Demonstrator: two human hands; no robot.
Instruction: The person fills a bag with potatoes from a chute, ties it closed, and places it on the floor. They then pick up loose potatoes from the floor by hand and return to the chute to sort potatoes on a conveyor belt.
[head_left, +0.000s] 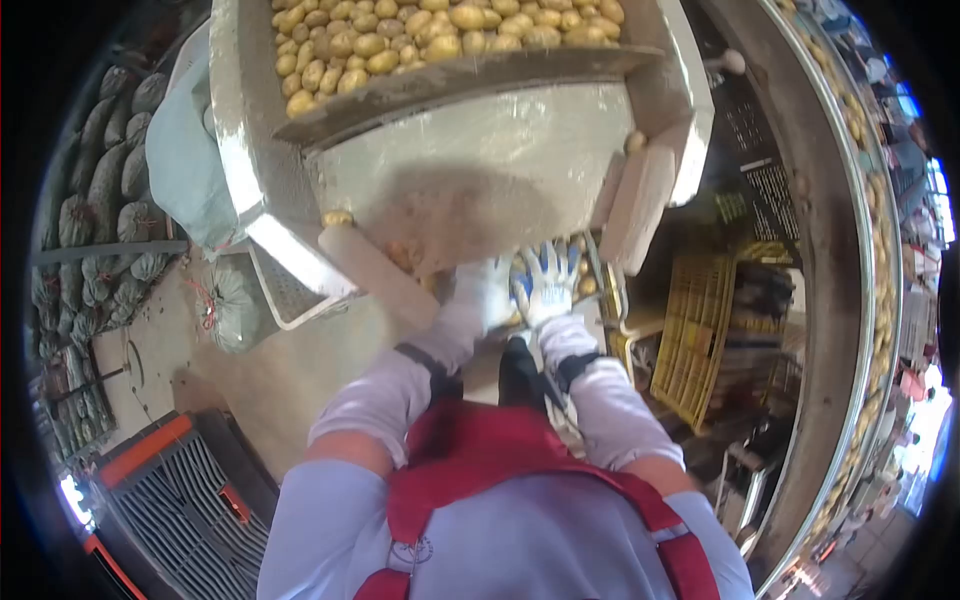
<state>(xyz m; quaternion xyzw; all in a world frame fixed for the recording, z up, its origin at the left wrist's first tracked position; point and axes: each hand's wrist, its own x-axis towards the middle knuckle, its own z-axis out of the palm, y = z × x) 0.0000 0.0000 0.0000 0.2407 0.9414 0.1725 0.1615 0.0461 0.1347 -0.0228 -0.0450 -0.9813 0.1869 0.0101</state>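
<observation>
A pale metal chute (480,170) hangs in front of me, its top tray heaped with yellow potatoes (440,35). Both my hands wear white gloves with blue palms and reach under the chute's mouth. My left hand (480,300) is pressed low at the outlet, its fingers partly hidden, so its grip is unclear. My right hand (548,285) has spread fingers laid against potatoes (583,265) gathered below the outlet. A white roller (375,275) lies beside my left hand, and another roller (635,205) is by my right.
Filled mesh sacks (95,190) are stacked at the left. A single sack (230,305) lies on the floor. A yellow crate (700,335) stands at the right, beside a long conveyor carrying potatoes (880,250). An orange-edged grille (170,480) sits at lower left.
</observation>
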